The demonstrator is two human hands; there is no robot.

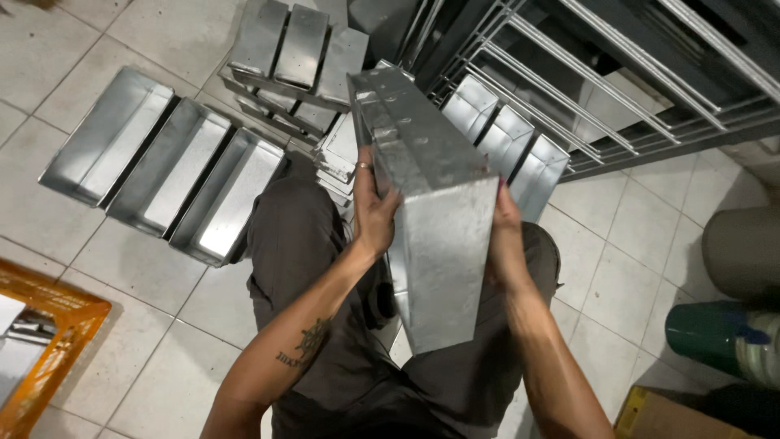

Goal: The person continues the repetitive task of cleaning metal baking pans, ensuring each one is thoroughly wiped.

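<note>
Empty joined metal pans [162, 162] lie on the tiled floor [154, 325] far left, a wire rack [601, 73] far right, while left hand [375, 211] and right hand [504, 236] clasp an upturned metal pan [431, 195].

Bare forearms, no sleeves. The left hand [372, 213] wears a ring [363, 166], with a dark tattoo [305, 341] below it on the forearm. Grey-brown trousers [325, 325] cover the legs.

A metal tin [431, 211] is held over the person's lap, between the left hand [372, 213] and the right hand [502, 236]. A joined set of three tins [162, 162] lies on the floor [154, 341] to the left. Stacked tin sets [296, 61] lie ahead. Another three-tin set [508, 146] sits right of centre, before a wire rack [617, 73]. A crate [41, 349] stands at lower left.
</note>
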